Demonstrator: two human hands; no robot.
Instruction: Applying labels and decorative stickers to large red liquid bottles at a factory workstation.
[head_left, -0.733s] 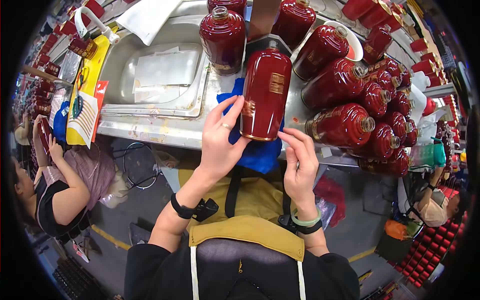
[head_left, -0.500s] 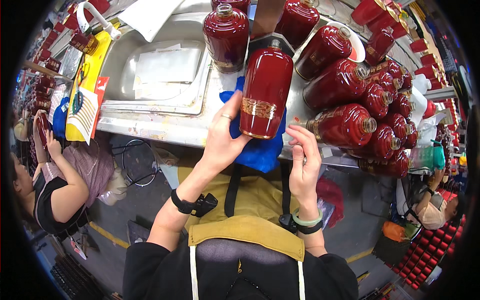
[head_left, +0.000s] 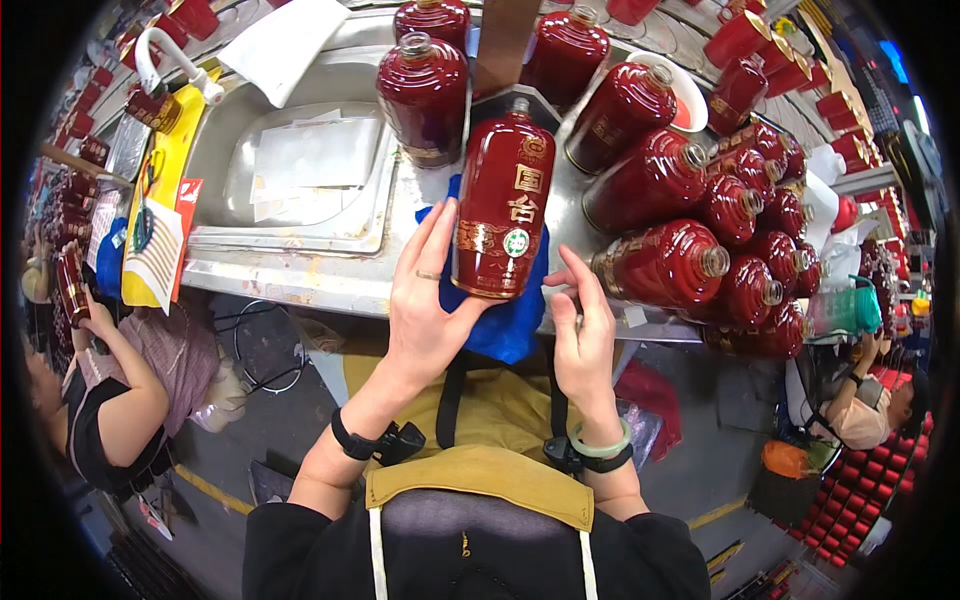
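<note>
A dark red glass bottle (head_left: 503, 190) with gold lettering, a gold patterned band and a round green-and-white mark leans over a blue cloth (head_left: 512, 318), its neck pointing away from me. My left hand (head_left: 425, 310) holds it low on the left side, fingers along the glass and thumb by the base. To the bottle's right, my right hand (head_left: 583, 330) hovers with fingers apart and nothing in them. An angular dark holder (head_left: 548, 112) shows behind the bottle's neck; how the bottle rests on it is hidden.
Several similar red bottles (head_left: 668, 270) lie or stand close on the right. Another red bottle (head_left: 422, 100) stands left of the holder, beside a metal sink (head_left: 385, 190) with papers inside. A white bowl (head_left: 690, 85) sits behind. People work at both sides.
The bottle has turned, bringing its lettering and round mark into view in place of the plain red side. My left hand stays at its lower left; my right hand remains off it.
</note>
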